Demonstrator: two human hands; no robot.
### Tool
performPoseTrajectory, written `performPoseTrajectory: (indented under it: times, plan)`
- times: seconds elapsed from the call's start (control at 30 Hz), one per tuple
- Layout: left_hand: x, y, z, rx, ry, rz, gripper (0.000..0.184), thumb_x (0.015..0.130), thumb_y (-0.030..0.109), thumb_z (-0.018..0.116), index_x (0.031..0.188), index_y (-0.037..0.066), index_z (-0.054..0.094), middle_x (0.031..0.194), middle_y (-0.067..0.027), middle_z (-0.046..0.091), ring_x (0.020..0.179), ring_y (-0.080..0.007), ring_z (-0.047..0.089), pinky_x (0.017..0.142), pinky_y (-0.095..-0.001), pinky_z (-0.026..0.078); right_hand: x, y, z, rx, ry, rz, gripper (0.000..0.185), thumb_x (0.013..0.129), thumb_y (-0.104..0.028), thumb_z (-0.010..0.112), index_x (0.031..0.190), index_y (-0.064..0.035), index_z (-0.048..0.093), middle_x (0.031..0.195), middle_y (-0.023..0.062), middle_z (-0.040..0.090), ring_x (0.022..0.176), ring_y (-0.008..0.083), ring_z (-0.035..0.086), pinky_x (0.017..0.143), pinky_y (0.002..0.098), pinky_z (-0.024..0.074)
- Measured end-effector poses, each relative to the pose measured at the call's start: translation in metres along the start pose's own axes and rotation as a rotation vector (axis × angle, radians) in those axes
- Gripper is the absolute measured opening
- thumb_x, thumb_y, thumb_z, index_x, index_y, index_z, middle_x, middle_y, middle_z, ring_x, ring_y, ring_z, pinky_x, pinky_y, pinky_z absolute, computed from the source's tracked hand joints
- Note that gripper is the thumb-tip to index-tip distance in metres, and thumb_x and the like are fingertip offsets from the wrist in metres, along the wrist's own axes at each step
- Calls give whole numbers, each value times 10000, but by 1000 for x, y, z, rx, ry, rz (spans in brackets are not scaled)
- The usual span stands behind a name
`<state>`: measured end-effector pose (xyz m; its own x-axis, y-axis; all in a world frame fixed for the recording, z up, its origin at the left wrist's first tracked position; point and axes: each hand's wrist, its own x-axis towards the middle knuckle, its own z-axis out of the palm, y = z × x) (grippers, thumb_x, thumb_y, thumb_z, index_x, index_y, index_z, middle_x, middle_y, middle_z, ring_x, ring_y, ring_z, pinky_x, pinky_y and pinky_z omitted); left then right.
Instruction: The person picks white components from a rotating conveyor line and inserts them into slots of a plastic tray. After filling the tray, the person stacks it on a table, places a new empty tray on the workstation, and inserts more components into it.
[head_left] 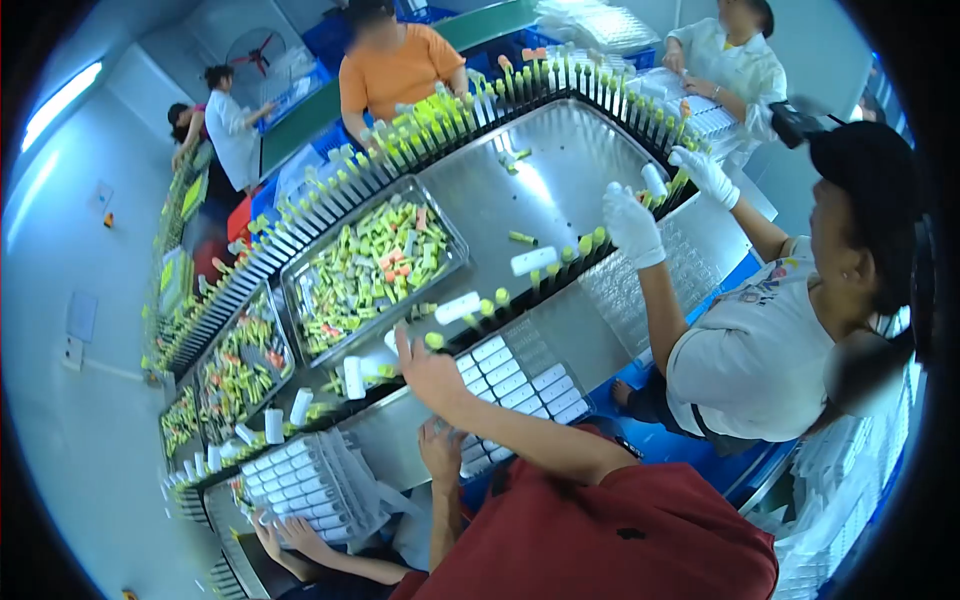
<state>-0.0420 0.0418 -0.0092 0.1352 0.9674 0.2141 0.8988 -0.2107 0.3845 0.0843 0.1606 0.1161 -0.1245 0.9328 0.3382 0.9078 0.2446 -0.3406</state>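
Our right hand [434, 376] at white tube [391, 341], our left hand [439, 452] beside clear tray [532, 360], perhaps steadying it; can't tell whether either hand's fingers grip.

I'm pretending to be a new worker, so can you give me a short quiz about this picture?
1. True or false: the little pieces in the fullest tray are lined up in neat rows.
2. Which colour is most common on those pieces: a) blue, b) yellow-green, c) black?
3. Fill in the blank: the right hand reaching from the red shirt is bare, but the co-worker in the white T-shirt wears white ____.

Key: 1. False, they lie in a jumble. 2. b. 3. gloves.
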Motion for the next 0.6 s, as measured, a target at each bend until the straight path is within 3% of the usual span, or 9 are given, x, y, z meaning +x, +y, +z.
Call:
performPoseTrajectory:
  times: [0.03, 0.1, 0.17, 0.23, 0.33, 0.37, 0.47, 0.5, 0.6]
  plan:
    - [-8, 2, 0, -29, -45, -41, 387, 779, 173, 859, 1145, 96, 757, 1256, -175, 654, 1271, -432, 530, 1063, -524, 463, -11, -3, -11, 123, 40, -21, 701, 1014, -313, 621, 1578, 33, 390, 908, 155, 682, 574, 249, 702, 480, 356, 552]
    - [-12, 15, 2, 60, 74, 35, 441, 818, 134, 817, 1234, 64, 687, 1284, -200, 644, 1243, -435, 546, 1078, -541, 439, -33, 3, -31, 225, -150, -65, 588, 1032, -357, 599, 1468, 31, 530, 830, 168, 706, 629, 303, 719, 550, 421, 571]
    - [-6, 25, -1, 128, 159, 104, 455, 864, 99, 767, 1291, 30, 623, 1287, -218, 643, 1217, -437, 563, 1084, -558, 419, -58, 31, -12, 292, -213, -88, 439, 1023, -385, 606, 1187, 9, 711, 785, 161, 718, 658, 338, 721, 607, 483, 570]
    - [-11, 30, -4, 187, 197, 138, 430, 917, 69, 708, 1316, -6, 565, 1264, -230, 651, 1193, -437, 580, 1079, -574, 403, -82, 68, -9, 318, -267, 80, 422, 1006, -425, 603, 960, -32, 751, 926, 197, 740, 764, 367, 731, 690, 499, 587]
    - [-13, 16, 10, -175, -30, -221, 310, 973, 55, 643, 1263, -30, 572, 1212, -249, 668, 1223, -431, 582, 1082, -571, 382, -117, 130, 2, -28, -376, 146, 309, 950, -335, 654, 986, -45, 754, 1046, 170, 736, 1051, 332, 706, 915, 477, 557]
    - [-8, 36, -2, -157, 4, -249, 254, 1037, 75, 568, 1272, -23, 573, 1099, -267, 692, 1121, -439, 638, 1002, -543, 454, -127, 147, 4, -115, -493, 168, 276, 919, -301, 689, 1008, -47, 751, 1121, 154, 725, 1130, 317, 684, 966, 474, 538]
    - [7, 55, -1, -360, 47, -309, 255, 1088, 135, 489, 1269, -26, 571, 1011, -286, 698, 914, -465, 662, 844, -522, 519, -154, 187, 15, 144, -370, 40, 216, 878, -201, 731, 1049, -71, 749, 1237, 108, 672, 1217, 259, 631, 981, 466, 526]
    - [7, 34, 28, -332, 173, -203, 309, 1122, 209, 416, 1271, -15, 569, 918, -236, 707, 769, -388, 686, 706, -480, 543, -159, 189, 16, 139, -340, 28, 219, 873, -202, 742, 1045, -68, 746, 1249, 95, 657, 1230, 257, 618, 985, 462, 518]
    - [15, 35, 49, -752, 104, -408, 363, 1135, 273, 398, 1228, -13, 602, 841, -163, 699, 716, -255, 709, 630, -409, 558, -171, 190, 22, 157, -214, 5, 230, 861, -209, 771, 1042, -71, 737, 1270, 68, 629, 1256, 265, 590, 1008, 454, 492]
